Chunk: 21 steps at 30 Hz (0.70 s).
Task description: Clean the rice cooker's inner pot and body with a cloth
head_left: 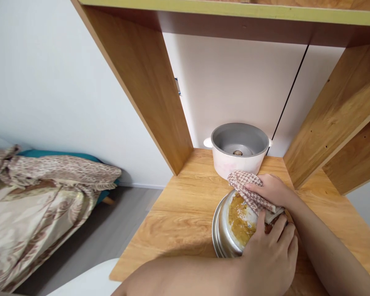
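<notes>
A metal inner pot (223, 230) lies upside down on the wooden desk, with yellow-brown stains over its raised bottom. My right hand (273, 189) is closed around a folded pink-and-white patterned cloth (245, 185) and presses it against the pot's far right side. Crossing in from the lower left, my left arm ends in my left hand (271, 250), which grips the near right side of the pot. Its fingertips touch the lower end of the cloth. Just behind the pot stands a white cooker body (239, 162), open at the top, its grey inside showing.
Wooden side panels (142, 82) rise left and right of the desk top (160, 222), below a shelf with a yellow edge (234, 10). On the left is a bed or couch with a patterned cover (49, 213). A white rounded surface (89, 279) shows at the bottom.
</notes>
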Each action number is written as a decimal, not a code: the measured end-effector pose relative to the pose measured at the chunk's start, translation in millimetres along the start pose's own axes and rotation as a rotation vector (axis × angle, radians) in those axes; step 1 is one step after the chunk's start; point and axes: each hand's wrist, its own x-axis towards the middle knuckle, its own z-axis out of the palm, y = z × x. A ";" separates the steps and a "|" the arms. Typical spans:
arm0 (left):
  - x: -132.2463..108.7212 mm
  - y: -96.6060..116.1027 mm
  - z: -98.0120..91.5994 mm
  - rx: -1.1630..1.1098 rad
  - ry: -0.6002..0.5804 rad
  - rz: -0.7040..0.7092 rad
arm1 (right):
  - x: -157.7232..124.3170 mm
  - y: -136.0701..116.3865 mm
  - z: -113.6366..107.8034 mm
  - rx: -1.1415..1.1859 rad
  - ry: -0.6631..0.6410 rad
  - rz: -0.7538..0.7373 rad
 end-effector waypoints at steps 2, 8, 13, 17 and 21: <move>-0.1 0.2 0.3 -0.005 0.003 -0.008 | -0.2 -3.3 0.2 -0.104 0.049 0.059; 0.1 0.2 -0.6 -0.004 -0.023 0.000 | -2.2 -3.9 -1.0 -0.068 -0.001 0.007; 2.0 1.1 -2.3 -0.010 -0.027 -0.008 | -1.0 -3.0 -0.4 -0.099 -0.022 0.014; 3.4 3.7 -1.6 -0.031 0.000 -0.045 | -3.6 -9.7 1.2 -0.239 0.059 0.099; 3.7 4.3 -0.5 -0.032 0.027 -0.056 | -3.9 -8.7 1.1 -0.164 0.019 0.017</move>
